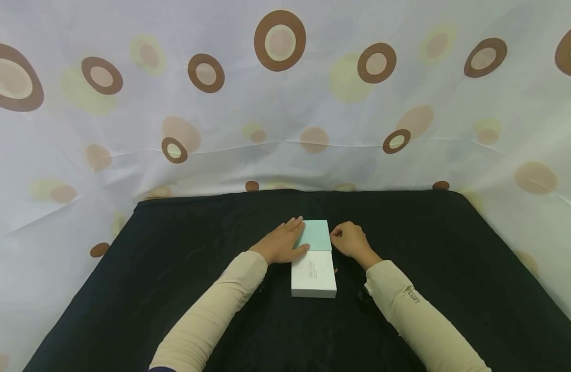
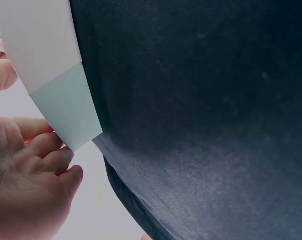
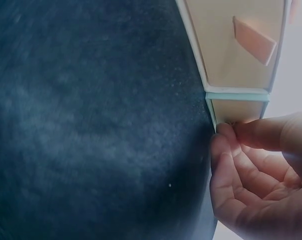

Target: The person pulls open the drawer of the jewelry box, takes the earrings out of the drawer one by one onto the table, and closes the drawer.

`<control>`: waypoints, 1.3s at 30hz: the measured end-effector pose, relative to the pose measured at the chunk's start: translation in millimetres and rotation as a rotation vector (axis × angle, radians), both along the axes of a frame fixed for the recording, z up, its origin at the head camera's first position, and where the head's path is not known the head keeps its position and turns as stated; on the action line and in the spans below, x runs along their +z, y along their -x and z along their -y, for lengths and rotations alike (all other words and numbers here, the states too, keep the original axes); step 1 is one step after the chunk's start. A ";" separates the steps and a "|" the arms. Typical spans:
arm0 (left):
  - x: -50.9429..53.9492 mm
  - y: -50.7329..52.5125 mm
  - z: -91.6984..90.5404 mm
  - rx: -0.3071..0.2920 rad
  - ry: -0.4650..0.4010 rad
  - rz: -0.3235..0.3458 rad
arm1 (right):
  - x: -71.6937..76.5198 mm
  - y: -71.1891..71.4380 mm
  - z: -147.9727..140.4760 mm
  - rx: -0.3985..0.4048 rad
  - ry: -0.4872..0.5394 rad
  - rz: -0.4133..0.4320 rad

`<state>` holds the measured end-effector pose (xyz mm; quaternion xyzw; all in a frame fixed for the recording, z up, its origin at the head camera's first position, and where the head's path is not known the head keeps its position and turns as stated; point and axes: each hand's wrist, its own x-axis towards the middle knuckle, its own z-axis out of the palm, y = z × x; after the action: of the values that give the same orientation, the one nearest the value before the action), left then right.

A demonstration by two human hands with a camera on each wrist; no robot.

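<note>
A slim box lies in the middle of the table, with a white part (image 1: 308, 281) nearer me and a mint-green part (image 1: 319, 235) beyond it. My left hand (image 1: 279, 244) rests along the box's left edge, fingers extended beside the mint part and thumb near the seam. From the right, my right hand (image 1: 352, 240) pinches at the mint part's cream side face. Its thumb and index fingertips (image 3: 227, 131) meet there and mostly hide the small pull tab between them. An orange-pink tab (image 3: 255, 41) sticks out of the white part's cream side.
Black cloth (image 1: 183, 268) covers the table around the box. Behind the far edge hangs a white curtain (image 1: 313, 103) with brown and yellow circles. Small printed lettering (image 1: 313, 269) marks the white part's top.
</note>
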<state>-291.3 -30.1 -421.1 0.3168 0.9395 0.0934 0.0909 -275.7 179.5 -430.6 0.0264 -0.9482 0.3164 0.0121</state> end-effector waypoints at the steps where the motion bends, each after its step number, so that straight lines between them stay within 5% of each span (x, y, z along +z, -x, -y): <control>1: -0.1 0.0 -0.1 0.000 0.001 0.000 | -0.2 -0.1 -0.1 0.000 -0.002 -0.001; 16: 1.2 -0.3 0.3 0.003 -0.053 0.069 | -0.8 -2.8 -1.2 -0.002 0.021 -0.022; 39: 1.7 0.8 3.2 -0.013 -0.066 0.084 | 0.1 -3.8 -15.1 -0.003 0.012 -0.009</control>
<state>-292.1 -33.3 -419.4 0.3217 0.9292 0.1367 0.1203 -271.9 194.6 -430.5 0.0262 -0.9462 0.3220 0.0170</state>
